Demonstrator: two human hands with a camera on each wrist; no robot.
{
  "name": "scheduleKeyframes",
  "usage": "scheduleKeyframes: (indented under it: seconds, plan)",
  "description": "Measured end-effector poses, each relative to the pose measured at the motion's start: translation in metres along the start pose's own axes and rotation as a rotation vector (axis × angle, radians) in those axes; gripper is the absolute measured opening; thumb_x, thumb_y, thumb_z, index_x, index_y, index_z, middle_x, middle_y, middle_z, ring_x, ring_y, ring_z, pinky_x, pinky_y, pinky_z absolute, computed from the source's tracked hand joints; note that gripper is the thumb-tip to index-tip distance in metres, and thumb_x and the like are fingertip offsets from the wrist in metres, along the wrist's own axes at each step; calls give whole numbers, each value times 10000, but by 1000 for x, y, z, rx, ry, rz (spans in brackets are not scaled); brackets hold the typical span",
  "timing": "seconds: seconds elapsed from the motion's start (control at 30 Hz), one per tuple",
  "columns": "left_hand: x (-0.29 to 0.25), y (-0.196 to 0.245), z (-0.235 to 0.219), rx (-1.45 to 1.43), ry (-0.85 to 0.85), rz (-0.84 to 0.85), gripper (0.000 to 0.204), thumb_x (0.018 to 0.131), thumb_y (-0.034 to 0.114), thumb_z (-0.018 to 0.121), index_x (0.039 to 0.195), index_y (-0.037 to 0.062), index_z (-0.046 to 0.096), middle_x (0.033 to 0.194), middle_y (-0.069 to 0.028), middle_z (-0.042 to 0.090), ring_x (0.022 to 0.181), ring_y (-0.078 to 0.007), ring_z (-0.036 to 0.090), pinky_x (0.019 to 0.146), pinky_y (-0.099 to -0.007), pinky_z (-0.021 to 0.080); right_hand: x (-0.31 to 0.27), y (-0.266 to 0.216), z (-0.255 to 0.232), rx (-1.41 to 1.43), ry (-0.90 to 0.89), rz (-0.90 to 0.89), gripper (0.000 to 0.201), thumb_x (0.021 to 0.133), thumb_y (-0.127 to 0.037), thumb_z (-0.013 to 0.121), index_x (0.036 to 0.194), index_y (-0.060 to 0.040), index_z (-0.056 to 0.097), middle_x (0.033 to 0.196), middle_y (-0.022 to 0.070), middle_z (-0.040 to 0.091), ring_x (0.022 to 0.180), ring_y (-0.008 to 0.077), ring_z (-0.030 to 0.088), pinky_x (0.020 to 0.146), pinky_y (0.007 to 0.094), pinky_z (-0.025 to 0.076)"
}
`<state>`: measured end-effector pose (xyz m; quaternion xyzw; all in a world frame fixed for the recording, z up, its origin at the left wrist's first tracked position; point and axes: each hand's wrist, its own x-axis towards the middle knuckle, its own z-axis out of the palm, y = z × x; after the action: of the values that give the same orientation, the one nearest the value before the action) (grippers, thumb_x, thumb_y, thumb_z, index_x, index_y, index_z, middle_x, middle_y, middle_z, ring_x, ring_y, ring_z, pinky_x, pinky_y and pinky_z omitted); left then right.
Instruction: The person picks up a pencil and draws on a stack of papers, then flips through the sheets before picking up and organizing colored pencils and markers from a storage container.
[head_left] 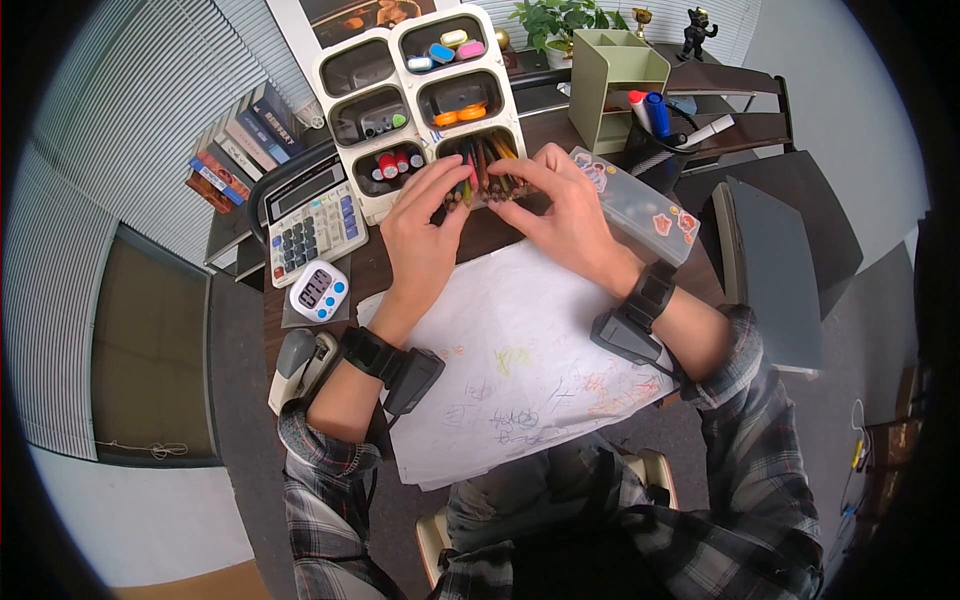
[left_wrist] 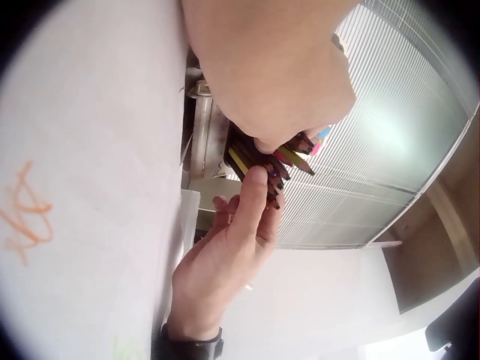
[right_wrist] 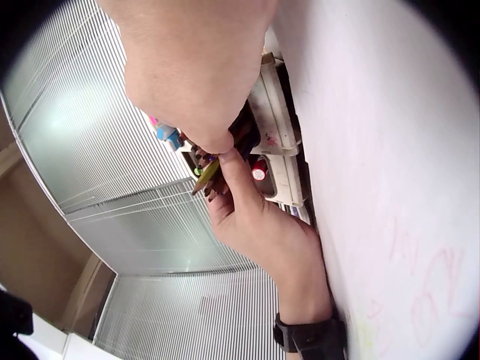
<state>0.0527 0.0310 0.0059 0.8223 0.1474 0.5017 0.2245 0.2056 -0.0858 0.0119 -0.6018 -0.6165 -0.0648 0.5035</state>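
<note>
A bunch of colored pencils [head_left: 487, 172] stands in the front right compartment of a white organizer [head_left: 375, 208]. My left hand [head_left: 425, 240] grips the bunch from its left side, fingers curled over the far side. From the right, my right hand [head_left: 572, 225] holds the same pencils between thumb and fingers. In the left wrist view, the pencil tips [left_wrist: 304, 165] stick out between the hands, one of them yellow-green. The right wrist view shows the left thumb [right_wrist: 238, 176] pressed along the pencils. The hands hide the lower part of the bunch.
Other compartments hold erasers [head_left: 442, 53], orange items [head_left: 460, 115] and red cylinders [head_left: 387, 166]. A calculator [head_left: 315, 235], timer [head_left: 319, 291] and stapler [head_left: 300, 368] lie left. Scribbled paper [head_left: 480, 380] covers the front. A stickered plastic case [head_left: 640, 205], pen cup [head_left: 655, 155] and green holder [head_left: 600, 95] stand right.
</note>
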Motion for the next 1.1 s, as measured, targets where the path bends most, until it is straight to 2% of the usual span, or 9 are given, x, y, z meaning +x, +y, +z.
scheduleKeyframes:
  seconds: [0.03,0.07,0.23,0.63,0.77,0.83,1.07,1.1]
  plan:
    - [1,-1,0,54,11,86,269,838,2,715,1106,28,724,1165,-129,712,1103,-239,677,894,-307,528,0,1,0,0,0,0,340,791,-135,786,1115,-87,696,827,103,487,801,262,523,709,371,451]
    - [1,0,0,54,11,86,269,838,2,715,1106,28,724,1165,-129,712,1103,-239,677,894,-307,528,0,2,1,9,3,2,346,793,-136,784,1123,-90,693,828,103,487,799,261,522,708,371,451]
    - [-1,2,0,-20,-28,7,263,863,-14,678,1119,28,722,1150,-136,715,1078,-241,686,895,-309,531,0,-1,0,20,0,22,363,797,-141,780,1146,-97,689,827,102,486,792,258,519,704,370,449]
    - [-1,0,1,-66,-81,-7,341,862,-60,610,1178,36,695,1221,-139,685,1133,-246,659,917,-320,525,-1,-1,1,2,-1,-4,338,795,-149,783,1120,-100,704,831,103,485,798,258,518,702,375,448]
    - [0,-1,0,4,-77,43,353,855,-57,604,1185,35,690,1244,-143,674,1165,-254,642,930,-327,514,0,-1,0,3,4,-1,323,796,-145,782,1107,-98,707,823,101,481,795,258,518,699,373,446]
    - [-1,2,-1,-28,-98,-37,368,850,-44,611,1202,38,681,1262,-145,665,1183,-258,631,937,-331,503,-1,-1,0,1,3,-3,320,797,-145,781,1105,-99,708,820,101,480,794,258,518,698,371,445]
    - [-2,-3,1,-18,-72,-18,399,845,-33,637,1234,49,665,1264,-141,669,1141,-251,653,890,-312,510,-1,0,1,-5,3,0,320,802,-143,779,1112,-104,709,818,98,482,781,253,524,687,369,449]
    - [-2,-1,1,-28,-82,-57,404,843,-37,641,1237,49,664,1264,-139,670,1133,-247,658,885,-310,512,-1,0,1,1,10,-8,320,803,-140,777,1113,-102,708,819,98,484,778,253,526,684,369,450]
